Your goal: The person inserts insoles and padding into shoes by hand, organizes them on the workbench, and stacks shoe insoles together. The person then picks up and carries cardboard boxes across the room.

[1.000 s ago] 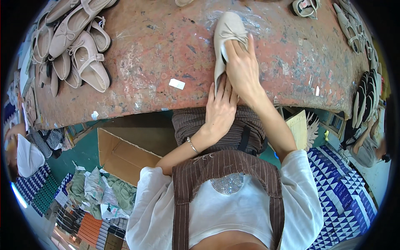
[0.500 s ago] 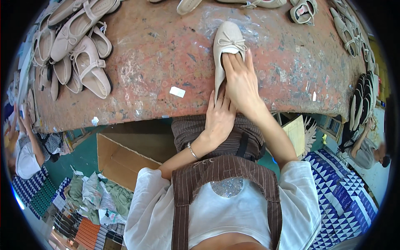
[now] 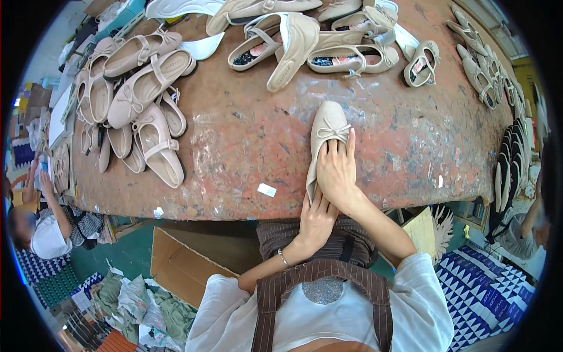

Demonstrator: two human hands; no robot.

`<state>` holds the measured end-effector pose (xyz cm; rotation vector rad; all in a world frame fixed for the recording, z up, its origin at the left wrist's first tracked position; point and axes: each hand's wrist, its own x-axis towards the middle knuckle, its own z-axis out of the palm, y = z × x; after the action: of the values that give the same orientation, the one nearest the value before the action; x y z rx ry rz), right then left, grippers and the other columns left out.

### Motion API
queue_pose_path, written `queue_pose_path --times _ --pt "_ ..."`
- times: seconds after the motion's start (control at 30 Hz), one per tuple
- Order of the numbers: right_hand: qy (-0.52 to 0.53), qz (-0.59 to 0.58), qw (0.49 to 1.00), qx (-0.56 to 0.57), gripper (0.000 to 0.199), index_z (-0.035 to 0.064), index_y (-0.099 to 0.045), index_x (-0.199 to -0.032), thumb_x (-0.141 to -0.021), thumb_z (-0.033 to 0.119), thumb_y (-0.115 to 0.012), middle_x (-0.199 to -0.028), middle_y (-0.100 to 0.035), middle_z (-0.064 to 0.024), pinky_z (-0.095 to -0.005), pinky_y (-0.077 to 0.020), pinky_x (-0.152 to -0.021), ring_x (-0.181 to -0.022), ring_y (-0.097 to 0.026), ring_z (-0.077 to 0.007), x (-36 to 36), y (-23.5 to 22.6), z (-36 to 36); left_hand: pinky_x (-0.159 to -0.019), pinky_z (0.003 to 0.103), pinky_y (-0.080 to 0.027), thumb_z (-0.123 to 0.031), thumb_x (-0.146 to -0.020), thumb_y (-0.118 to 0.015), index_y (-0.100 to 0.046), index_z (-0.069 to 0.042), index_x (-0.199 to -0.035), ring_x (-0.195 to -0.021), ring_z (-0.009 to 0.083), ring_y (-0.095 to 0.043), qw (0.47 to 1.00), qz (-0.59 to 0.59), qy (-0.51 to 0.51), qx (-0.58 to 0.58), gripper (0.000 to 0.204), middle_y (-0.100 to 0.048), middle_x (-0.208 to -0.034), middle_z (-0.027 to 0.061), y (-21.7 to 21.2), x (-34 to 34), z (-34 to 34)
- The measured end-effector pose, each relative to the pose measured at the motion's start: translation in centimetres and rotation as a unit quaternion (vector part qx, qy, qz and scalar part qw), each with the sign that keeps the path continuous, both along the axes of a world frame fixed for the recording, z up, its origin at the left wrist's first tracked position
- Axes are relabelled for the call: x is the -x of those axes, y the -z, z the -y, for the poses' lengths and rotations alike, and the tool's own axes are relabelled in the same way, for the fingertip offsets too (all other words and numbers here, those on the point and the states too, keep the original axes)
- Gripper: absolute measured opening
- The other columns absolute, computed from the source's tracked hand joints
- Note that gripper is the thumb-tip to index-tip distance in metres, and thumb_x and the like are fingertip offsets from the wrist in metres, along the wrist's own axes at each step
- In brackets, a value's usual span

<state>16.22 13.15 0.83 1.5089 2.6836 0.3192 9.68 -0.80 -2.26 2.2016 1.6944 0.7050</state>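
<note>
A beige flat shoe (image 3: 328, 117) with a small bow lies on the worn table in front of me, toe pointing away. My right hand (image 3: 336, 176) reaches into its opening, fingertips hidden under the bow, with one finger stretched along the outer right side. At the heel, my left hand (image 3: 317, 224) grips the back of the shoe, its fingers partly covered by the right hand. The inside of the shoe is mostly hidden by my right hand.
Beige strapped shoes (image 3: 155, 138) are heaped at the left; several more shoes (image 3: 352, 58) and white insoles (image 3: 202, 47) lie at the far side. A small white label (image 3: 267, 190) is nearby. A cardboard box (image 3: 182, 264) stands below the edge. Another person (image 3: 47, 229) is at far left.
The view has tilted up, so more of the table's far side shows. A white edge seen inside the shoe's opening is now covered. Both hands stay at the shoe.
</note>
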Motion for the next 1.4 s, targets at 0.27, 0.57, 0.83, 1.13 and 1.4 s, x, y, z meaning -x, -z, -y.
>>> queue_pose_path --times 0.27,0.57,0.83,1.13,1.4 --pt "-0.044 -0.08 0.983 0.161 0.023 -0.0015 -0.073 -0.092 -0.086 0.008 -0.053 -0.078 -0.069 -0.0128 -0.0623 -0.0043 -0.12 -0.089 -0.071 -0.0279 -0.2 -1.7 -2.7 -0.108 0.049 -0.041 -0.012 -0.084 -0.067 -0.063 0.003 -0.125 -0.129 0.0341 -0.054 0.998 0.06 -0.006 -0.012 0.043 -0.061 -0.13 0.0226 -1.7 1.1 -1.2" --pt "-0.178 -0.298 0.936 -0.061 0.05 0.0126 -0.065 -0.126 -0.078 -0.003 -0.061 -0.14 -0.057 -0.0149 -0.0483 -0.0309 -0.118 -0.136 -0.048 -0.0304 -0.6 -7.0 -14.8 -0.091 0.043 -0.051 -0.023 -0.088 -0.069 -0.068 0.008 -0.108 -0.099 0.0319 -0.069 0.965 0.044 -0.195 -0.173 0.037 -0.071 -0.105 0.0213 -13.5 29.0 -2.0" --pt "-0.333 -0.238 0.905 -0.117 0.046 0.0099 -0.057 -0.119 -0.076 0.012 -0.072 -0.134 -0.057 -0.0131 -0.0495 -0.0256 -0.121 -0.139 -0.044 -0.0289 1.5 -6.0 -21.5 -0.108 0.039 -0.038 -0.018 -0.092 -0.069 -0.061 0.002 -0.131 -0.129 0.0283 -0.053 0.808 -0.314 -0.334 -0.371 0.044 -0.063 -0.13 0.0197 -20.3 37.2 -16.5" --pt "-0.153 -0.505 0.849 -0.041 0.064 -0.0039 -0.057 -0.131 -0.08 0.028 -0.078 -0.12 -0.06 -0.0198 -0.0397 -0.0546 -0.083 -0.102 -0.064 -0.0327 -4.1 -10.1 -6.6 -0.1 0.043 -0.045 -0.047 -0.089 -0.072 -0.056 0.003 -0.127 -0.115 0.0303 -0.061 0.845 0.525 0.049 0.093 0.065 -0.064 -0.12 0.0185 -11.6 5.0 -15.2" --pt "-0.058 -0.634 0.748 0.189 0.055 -0.0059 -0.042 -0.146 -0.094 0.004 -0.057 -0.13 -0.057 -0.0295 -0.0408 -0.0529 -0.091 -0.112 -0.065 -0.0393 -6.4 -8.0 0.4 -0.073 0.036 -0.057 -0.024 -0.096 -0.067 -0.063 0.005 -0.119 -0.093 0.0303 -0.07 0.938 0.316 -0.016 0.143 0.038 -0.066 -0.103 0.02 -14.0 2.7 -11.1"
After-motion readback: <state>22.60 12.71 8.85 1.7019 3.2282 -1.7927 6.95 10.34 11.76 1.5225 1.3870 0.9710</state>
